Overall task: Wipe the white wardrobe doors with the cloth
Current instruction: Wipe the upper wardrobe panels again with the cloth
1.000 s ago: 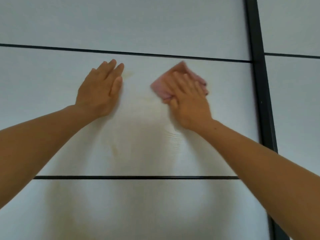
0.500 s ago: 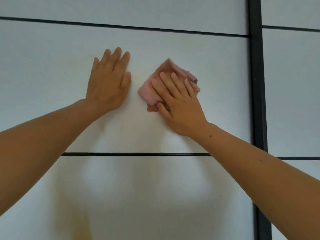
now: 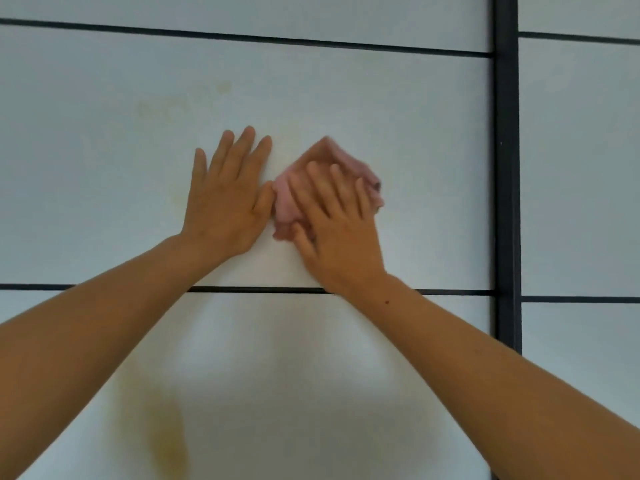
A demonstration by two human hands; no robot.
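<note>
Pressure comes from the right hand [image 3: 341,233], which lies flat with its fingers straight and slightly spread over the pink cloth [image 3: 284,202]. It pins the cloth to the white wardrobe door [image 3: 415,150] rather than gripping it, and the thumb lies along the cloth's lower edge. The left hand [image 3: 225,209] is also flat and open, palm on the same panel, holding nothing and apparently bracing. Over the last second the cloth has slid leftward across the panel. A clear strip of bare door separated it from the left hand a second ago, the gap was narrower half a second ago, and now its left edge is right against the left thumb; whether they actually touch is hard to tell. The cloth's right corner is smeared with blur, so the stroke is probably not finished. This sweep has likely run out of room, so the next pass needs either a reversal or the bracing hand moved aside. The cloth sits in the middle panel, between the upper black strip [image 3: 277,39] and the lower black strip [image 3: 256,289], well left of the dark vertical frame [image 3: 505,168]. The view has also dipped, bringing a yellowish stain [image 3: 166,427] on the panel below into sight, and faint yellowish marks [image 3: 166,109] show above the left hand. Neither area is under the cloth, so a good deal of wiping seems left to do.
</note>
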